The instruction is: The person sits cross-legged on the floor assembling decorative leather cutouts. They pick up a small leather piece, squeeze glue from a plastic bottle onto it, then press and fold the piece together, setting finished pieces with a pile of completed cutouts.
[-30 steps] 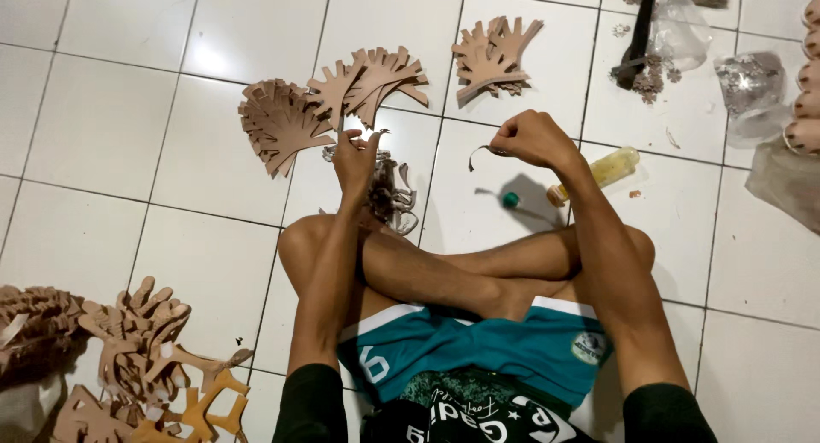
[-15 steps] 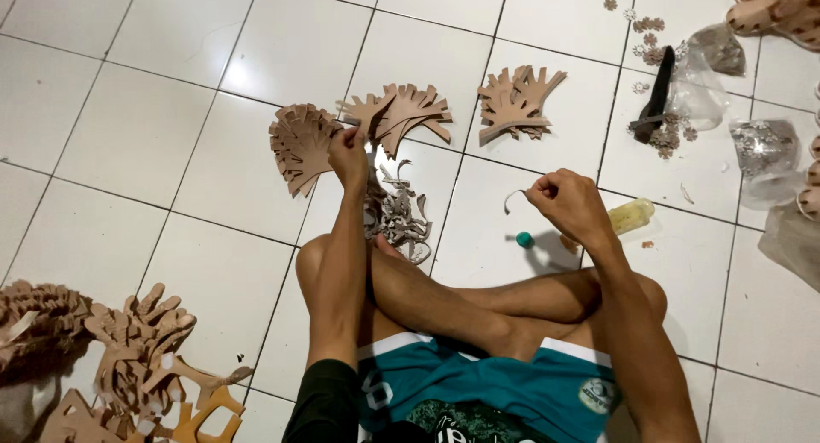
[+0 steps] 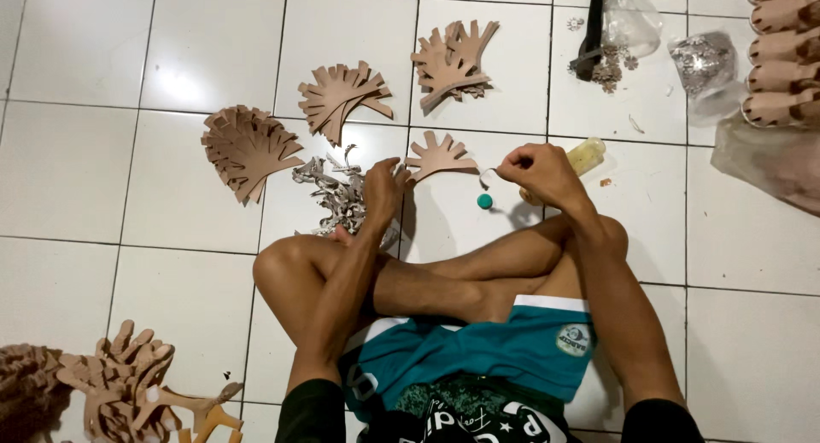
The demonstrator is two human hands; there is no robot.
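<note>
I sit cross-legged on a white tiled floor. My left hand [image 3: 386, 185] pinches the trunk end of a single brown tree-shaped cutout [image 3: 442, 156] that lies flat on the tile. My right hand [image 3: 538, 171] is closed on a thin pale curved strip [image 3: 486, 176] just right of the cutout. A yellow glue bottle [image 3: 586, 156] lies partly hidden behind my right hand. Its small teal cap [image 3: 484, 201] sits on the floor between my hands.
Three stacks of brown cutouts [image 3: 248, 148] [image 3: 343, 94] [image 3: 449, 58] fan out ahead, and another pile [image 3: 115, 383] lies lower left. Pale paper scraps [image 3: 335, 193] sit by my left knee. A black tool [image 3: 589, 33], plastic bags [image 3: 705, 63] and rolled brown stacks [image 3: 781, 54] are at the upper right.
My left hand has come away from the stacks with one cutout and brought it down onto the tile nearer my right hand. The right hand keeps its strip beside the glue bottle.
</note>
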